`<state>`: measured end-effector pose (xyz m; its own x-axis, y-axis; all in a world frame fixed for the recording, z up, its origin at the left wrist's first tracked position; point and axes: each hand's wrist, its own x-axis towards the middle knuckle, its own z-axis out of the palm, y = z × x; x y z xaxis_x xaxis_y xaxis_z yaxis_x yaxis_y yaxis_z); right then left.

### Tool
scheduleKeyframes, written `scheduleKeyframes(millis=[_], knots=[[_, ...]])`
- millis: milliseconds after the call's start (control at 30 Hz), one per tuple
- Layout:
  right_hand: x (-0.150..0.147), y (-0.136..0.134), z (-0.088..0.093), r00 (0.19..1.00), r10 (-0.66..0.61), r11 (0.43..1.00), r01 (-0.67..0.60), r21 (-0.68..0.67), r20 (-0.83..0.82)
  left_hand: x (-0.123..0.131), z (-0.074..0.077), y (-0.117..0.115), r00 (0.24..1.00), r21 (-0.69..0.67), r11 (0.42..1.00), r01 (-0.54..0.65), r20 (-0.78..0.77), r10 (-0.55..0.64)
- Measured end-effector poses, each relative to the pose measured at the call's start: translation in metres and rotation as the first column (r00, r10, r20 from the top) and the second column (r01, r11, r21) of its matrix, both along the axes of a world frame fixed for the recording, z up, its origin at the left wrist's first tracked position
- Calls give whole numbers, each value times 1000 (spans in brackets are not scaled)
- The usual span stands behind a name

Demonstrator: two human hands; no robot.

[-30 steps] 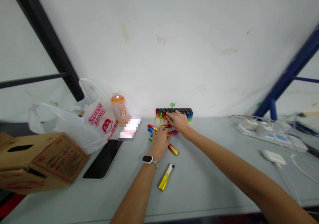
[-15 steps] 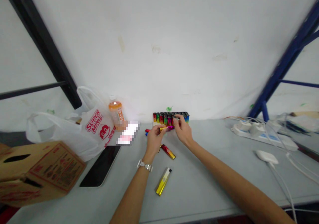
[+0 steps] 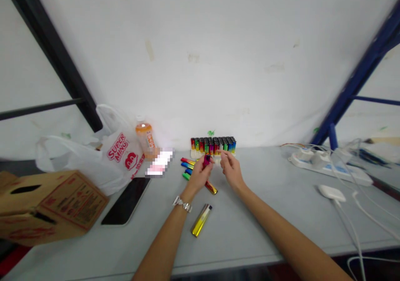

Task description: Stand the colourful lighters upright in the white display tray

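Note:
My left hand [image 3: 200, 173] is closed on a magenta lighter [image 3: 206, 161], its dark top turned up. To its right, my right hand [image 3: 231, 168] is apart from that lighter, index finger stretched toward it and the other fingers curled; I see nothing in it. Just behind both hands, several colourful lighters stand upright in a packed block [image 3: 213, 142] with black tops. Beside and partly under my left hand lie loose lighters, among them a blue one [image 3: 187, 165] and a red and gold one [image 3: 211, 187]. Nearer the front lies a yellow lighter [image 3: 201, 220].
On the left stand a cardboard box [image 3: 75, 202], a white plastic bag [image 3: 115, 156] and an orange drink bottle [image 3: 144, 137]. A dark tablet or phone [image 3: 126, 202] lies by them. To the right are a power strip [image 3: 331, 166], a white charger [image 3: 331, 192] and cables.
My left hand has turned the magenta lighter from lying sideways to upright. My right hand has drawn away from the lighter and block toward me. More loose lighters show beside my left hand.

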<state>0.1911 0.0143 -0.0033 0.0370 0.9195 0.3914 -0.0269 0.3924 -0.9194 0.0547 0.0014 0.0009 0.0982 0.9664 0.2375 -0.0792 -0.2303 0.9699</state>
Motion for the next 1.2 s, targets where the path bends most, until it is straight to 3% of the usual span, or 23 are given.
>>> scheduleKeyframes(millis=[100, 267, 367, 733, 833, 1000, 1133, 1200], knots=[[1, 4, -7, 996, -30, 996, 22, -89, -79, 3, 7, -7, 998, -35, 999, -21, 62, 23], [-4, 6, -19, 998, 58, 993, -56, -106, 10, 13, 8, -9, 951, 96, 956, -279, -115, 289], [-6, 6, -22, 996, 74, 991, -68, -112, 48, 15, 7, -6, 911, 108, 926, -363, -167, 377], [-6, 3, -19, 983, 140, 977, -118, -178, 116, 7, 6, -5, 864, 62, 889, -453, -215, 455], [-6, 4, -22, 980, 152, 977, -129, -170, 126, 6, 4, -4, 897, 77, 916, -394, -186, 402], [-6, 5, -24, 970, 163, 978, -135, -159, 178, -4, -1, 5, 984, 28, 986, -167, -54, 168], [-7, 5, -24, 958, 184, 977, -153, -148, 218, -21, 2, 19, 986, 120, 991, -59, -148, 76], [-7, 4, -24, 948, 192, 977, -158, -146, 256, -31, 7, 27, 969, 204, 975, -85, -212, 128]])
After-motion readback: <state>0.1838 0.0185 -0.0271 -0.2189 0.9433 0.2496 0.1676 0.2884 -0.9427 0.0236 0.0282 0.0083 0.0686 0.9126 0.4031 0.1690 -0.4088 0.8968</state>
